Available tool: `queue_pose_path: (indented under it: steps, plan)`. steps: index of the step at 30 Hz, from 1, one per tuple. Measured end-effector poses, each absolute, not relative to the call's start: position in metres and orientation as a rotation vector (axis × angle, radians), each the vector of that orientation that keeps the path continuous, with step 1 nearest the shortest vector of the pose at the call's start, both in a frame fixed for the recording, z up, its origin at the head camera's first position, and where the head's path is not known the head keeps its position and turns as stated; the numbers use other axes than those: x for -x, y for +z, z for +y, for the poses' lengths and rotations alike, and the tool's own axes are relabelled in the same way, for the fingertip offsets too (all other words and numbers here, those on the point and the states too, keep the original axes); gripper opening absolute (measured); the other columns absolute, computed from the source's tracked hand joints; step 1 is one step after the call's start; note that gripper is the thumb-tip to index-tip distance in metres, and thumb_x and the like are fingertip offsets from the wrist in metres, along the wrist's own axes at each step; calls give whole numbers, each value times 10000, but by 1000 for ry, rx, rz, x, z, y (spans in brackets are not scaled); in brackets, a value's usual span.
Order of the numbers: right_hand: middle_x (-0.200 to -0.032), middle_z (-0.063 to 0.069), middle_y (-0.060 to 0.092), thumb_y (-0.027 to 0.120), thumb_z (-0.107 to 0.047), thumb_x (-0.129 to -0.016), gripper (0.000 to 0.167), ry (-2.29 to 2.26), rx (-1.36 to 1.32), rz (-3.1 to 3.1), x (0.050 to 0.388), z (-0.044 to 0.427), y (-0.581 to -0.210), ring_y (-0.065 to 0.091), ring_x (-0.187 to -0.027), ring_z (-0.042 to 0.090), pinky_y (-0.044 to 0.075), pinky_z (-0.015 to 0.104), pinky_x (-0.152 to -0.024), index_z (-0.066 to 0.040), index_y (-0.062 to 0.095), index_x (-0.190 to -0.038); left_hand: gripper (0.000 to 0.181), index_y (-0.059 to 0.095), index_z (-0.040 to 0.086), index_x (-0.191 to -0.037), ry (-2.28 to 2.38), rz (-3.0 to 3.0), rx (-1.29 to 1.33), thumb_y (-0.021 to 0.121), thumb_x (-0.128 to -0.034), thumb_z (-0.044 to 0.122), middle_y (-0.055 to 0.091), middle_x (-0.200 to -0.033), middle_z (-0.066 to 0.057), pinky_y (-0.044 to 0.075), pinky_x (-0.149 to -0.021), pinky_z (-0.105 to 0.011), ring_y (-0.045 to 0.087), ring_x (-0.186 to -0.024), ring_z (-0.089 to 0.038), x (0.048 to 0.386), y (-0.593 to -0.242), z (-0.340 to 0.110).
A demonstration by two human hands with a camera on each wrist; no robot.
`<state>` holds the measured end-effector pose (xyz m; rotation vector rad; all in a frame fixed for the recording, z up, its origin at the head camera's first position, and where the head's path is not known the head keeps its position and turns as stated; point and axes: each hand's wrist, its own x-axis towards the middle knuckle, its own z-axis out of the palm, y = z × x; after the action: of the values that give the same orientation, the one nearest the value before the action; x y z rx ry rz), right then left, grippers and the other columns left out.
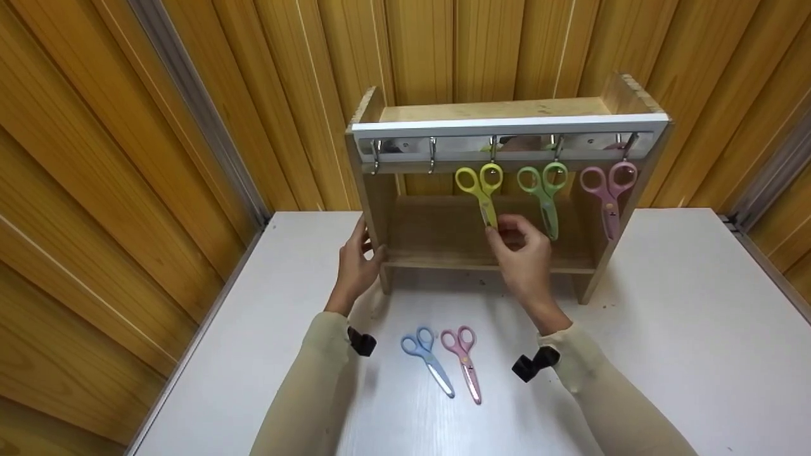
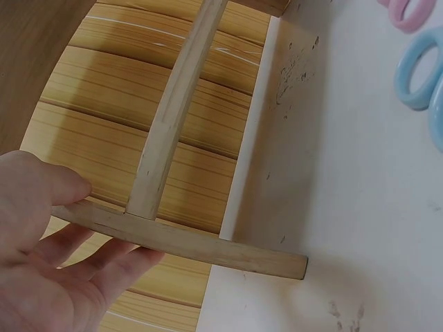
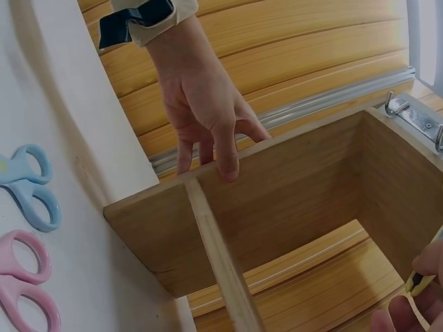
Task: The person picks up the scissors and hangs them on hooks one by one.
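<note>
My right hand (image 1: 526, 256) pinches the blade end of yellow scissors (image 1: 485, 199), whose handle loop is at the middle hook of a metal rail. In the right wrist view only the yellow tip (image 3: 410, 283) shows between the fingertips. My left hand (image 1: 358, 266) grips the left side panel of a small wooden shelf (image 1: 488, 268), thumb on one face and fingers on the other, as the left wrist view also shows. Green scissors (image 1: 549, 212) and purple-pink scissors (image 1: 610, 209) hang by one loop from hooks to the right.
Blue scissors (image 1: 436, 370) and pink scissors (image 1: 468, 370) lie on the white table (image 1: 684, 316) in front of the shelf, between the forearms. Two bare hooks (image 1: 432, 156) are on the left of the rail (image 1: 405, 145). Wood-patterned walls (image 1: 304, 95) stand behind and at the sides.
</note>
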<state>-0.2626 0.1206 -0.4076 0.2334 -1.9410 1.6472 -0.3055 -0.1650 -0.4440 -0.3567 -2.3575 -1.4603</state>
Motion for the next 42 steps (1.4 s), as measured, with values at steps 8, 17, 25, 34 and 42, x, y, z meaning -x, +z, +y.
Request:
queue_pose_path:
  steps: [8,17,25,34,42]
  plan:
    - [-940,69,714,760,-119,-933,141,1623,-257,-1955,263,121,-409,662,-807,170,550,189,-677,-20,739,-1031,790,245,143,-1644,-1452,-2366,352,613,-973,-55,417,-1605,-112,540,-1051,-407,559,-1340,-341,305,-443,-164]
    - [-948,107,714,767,-111,-928,139,1632,-231,-1954,263,121,-409,649,-815,179,542,203,-690,-14,743,-1026,789,245,114,-1640,-1459,-2330,393,611,-966,-68,417,-1603,-127,536,-1056,-431,544,-1355,-341,305,-444,-164]
    - [-956,198,705,739,-11,-924,137,1621,-191,-1975,248,112,-391,642,-825,244,515,161,-677,73,713,-1029,792,251,106,-1638,-1468,-2317,401,615,-960,-83,400,-1614,-121,534,-1060,-407,522,-1376,-335,305,-445,-165]
    - [-987,186,680,754,-28,-916,271,1626,-213,-1988,253,117,-402,630,-801,203,514,164,-667,34,681,-1169,792,242,110,-1640,-1438,-2341,393,625,-967,-59,410,-1608,-119,520,-1078,-407,514,-1384,-337,305,-444,-165]
    - [-1135,175,681,790,-148,-913,615,1606,-261,-2165,253,131,-425,662,-923,250,562,213,-714,-53,510,-1452,789,234,115,-1643,-1456,-2354,376,620,-973,-44,403,-1613,-119,522,-1076,-414,518,-1381,-335,305,-444,-165]
